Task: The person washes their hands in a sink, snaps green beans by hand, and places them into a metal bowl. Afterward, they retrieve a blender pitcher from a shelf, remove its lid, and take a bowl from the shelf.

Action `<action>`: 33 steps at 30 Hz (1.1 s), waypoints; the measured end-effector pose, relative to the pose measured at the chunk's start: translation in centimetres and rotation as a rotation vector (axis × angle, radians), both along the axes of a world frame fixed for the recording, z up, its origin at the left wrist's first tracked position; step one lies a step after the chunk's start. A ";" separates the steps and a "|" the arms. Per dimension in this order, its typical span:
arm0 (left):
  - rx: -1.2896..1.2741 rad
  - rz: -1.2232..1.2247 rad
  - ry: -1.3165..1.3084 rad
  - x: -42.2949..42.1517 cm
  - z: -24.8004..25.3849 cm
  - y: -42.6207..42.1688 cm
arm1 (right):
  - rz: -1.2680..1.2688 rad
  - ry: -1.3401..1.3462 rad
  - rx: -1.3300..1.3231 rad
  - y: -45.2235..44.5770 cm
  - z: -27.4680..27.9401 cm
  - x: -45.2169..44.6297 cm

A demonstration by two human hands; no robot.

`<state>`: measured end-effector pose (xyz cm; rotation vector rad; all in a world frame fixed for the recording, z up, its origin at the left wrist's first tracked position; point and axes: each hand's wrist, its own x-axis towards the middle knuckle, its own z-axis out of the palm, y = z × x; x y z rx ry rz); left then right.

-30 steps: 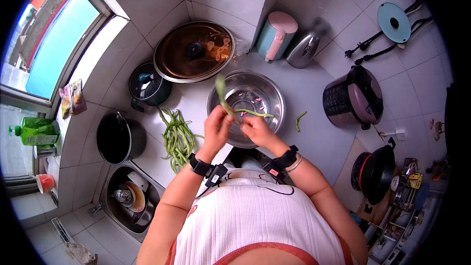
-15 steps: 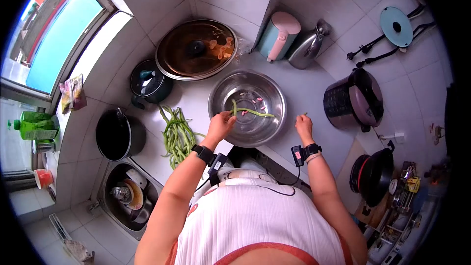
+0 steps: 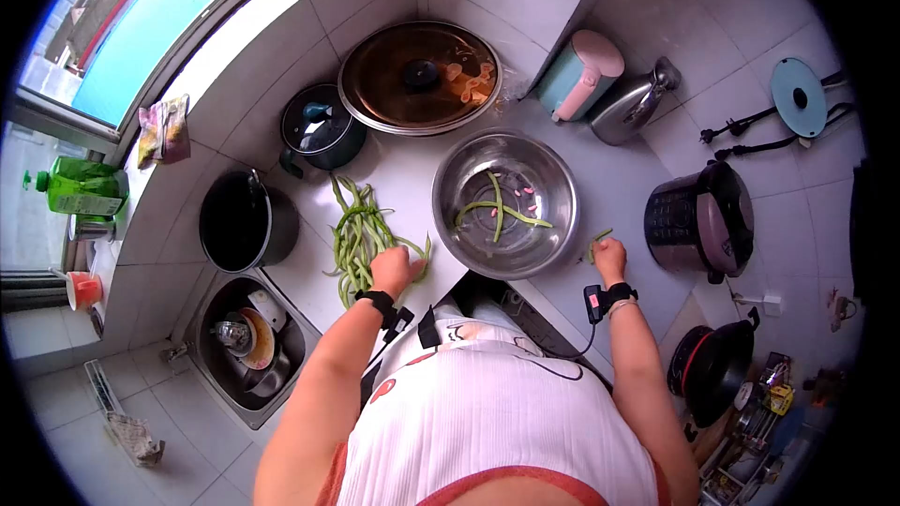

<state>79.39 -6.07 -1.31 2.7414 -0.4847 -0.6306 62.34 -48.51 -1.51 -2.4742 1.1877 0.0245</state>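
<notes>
My left hand (image 3: 396, 270) is at the right side of a pile of long green beans (image 3: 352, 234), its fingers curled against one bean (image 3: 426, 260); the fingertips are partly hidden. To the right of a steel bowl (image 3: 506, 262), my right hand (image 3: 610, 260) is closed with a short green bean piece (image 3: 601, 238) at its fingertips, just above the counter. Inside the bowl lie a few whole green beans (image 3: 497, 206), crossing each other, and several small pink beans (image 3: 528, 192).
A large lidded pan (image 3: 380, 75), a small lidded pot (image 3: 323, 136) and a dark open pot (image 3: 281, 230) stand behind and left. The sink (image 3: 211, 347) holds dishes. Kettles (image 3: 586, 75) stand at the back right, with a rice cooker (image 3: 689, 220) at right.
My left hand has left the bowl and moved left to the green bean pile. The bean it held now lies in the bowl. My right hand stays beside the bowl; the view has shifted.
</notes>
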 end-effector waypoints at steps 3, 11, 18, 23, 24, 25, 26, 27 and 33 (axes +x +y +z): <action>0.095 -0.170 -0.015 -0.6 0.0 -1.2 | 0.012 0.017 -0.004 -0.3 0.3 1.1; 0.128 -0.166 0.066 -2.0 -1.2 0.8 | -0.137 -0.265 0.634 4.4 1.1 5.4; -0.414 0.138 -0.008 -2.4 2.3 4.4 | -0.066 -0.343 0.579 6.6 3.2 6.6; -0.728 0.209 -0.009 0.7 9.5 3.4 | 0.058 -0.313 0.736 8.2 4.1 7.1; -0.892 0.317 0.302 1.3 11.2 2.6 | 0.046 -0.193 0.770 8.5 5.0 7.3; -1.074 0.346 0.546 1.9 12.2 1.5 | 0.053 -0.195 0.774 9.1 5.6 7.5; -1.105 0.346 0.679 2.4 12.6 0.3 | 0.205 -0.218 0.403 9.8 6.1 7.5; -1.135 0.340 0.817 2.8 12.8 -0.9 | 0.344 -0.235 0.025 10.4 6.8 7.7; -1.044 0.026 1.078 3.1 11.5 -7.2 | 0.683 -0.411 0.062 13.2 14.8 11.4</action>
